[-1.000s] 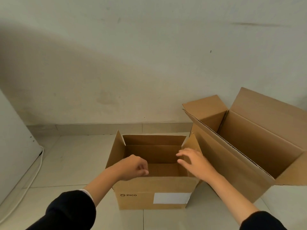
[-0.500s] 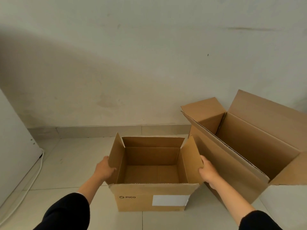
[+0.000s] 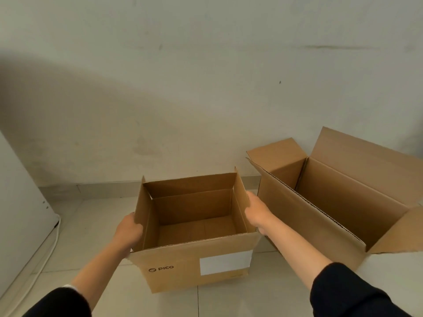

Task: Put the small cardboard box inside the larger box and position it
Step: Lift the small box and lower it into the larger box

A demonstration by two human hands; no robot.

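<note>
The small cardboard box [image 3: 183, 268], open-topped and empty, with a white label and a printed logo on its near side, is held in the middle of the view, tilted slightly and raised off the tiled floor. My left hand [image 3: 128, 232] grips its left wall from outside. On the opposite wall presses my right hand [image 3: 256, 211], fingers hidden behind the flap. The larger box [image 3: 320, 216] stands open just to the right, its flaps spread and its inside empty.
A plain wall [image 3: 206, 88] rises close behind both boxes. A white cabinet [image 3: 18, 213] stands at the left with a white cable [image 3: 49, 250] running along the floor beside it. Pale floor tiles [image 3: 87, 225] lie between cabinet and boxes.
My hands left the inside of the small box, took hold of its two side walls, and the box has come up off the floor, nearer to me and slightly tilted.
</note>
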